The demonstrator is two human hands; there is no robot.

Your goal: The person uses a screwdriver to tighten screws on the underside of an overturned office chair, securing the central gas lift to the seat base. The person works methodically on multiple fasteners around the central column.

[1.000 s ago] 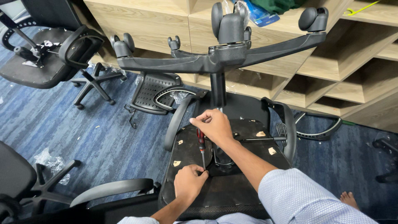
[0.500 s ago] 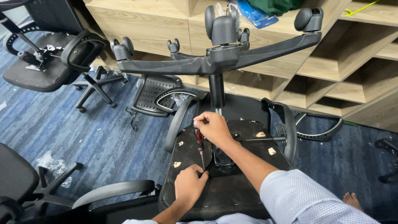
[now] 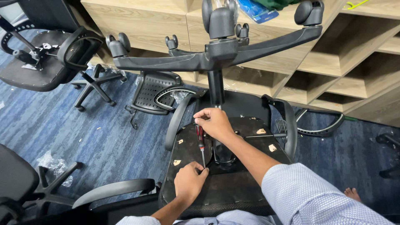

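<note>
Little has shifted since the earlier frames: both hands stay at the screwdriver, with the view drifted only slightly.

Largest is the upturned office chair, lying seat-down on blue carpet, its five-arm wheeled base raised on the central column toward the wooden shelves. More dismantled chairs lie to the left. On the seat underside, just beside the column's foot, the right hand closes its fingers around the red-and-black handle of the screwdriver, held nearly upright. Below it, the left hand pinches thumb and forefinger narrowly at the shaft's tip, where it meets the black seat plate.
</note>
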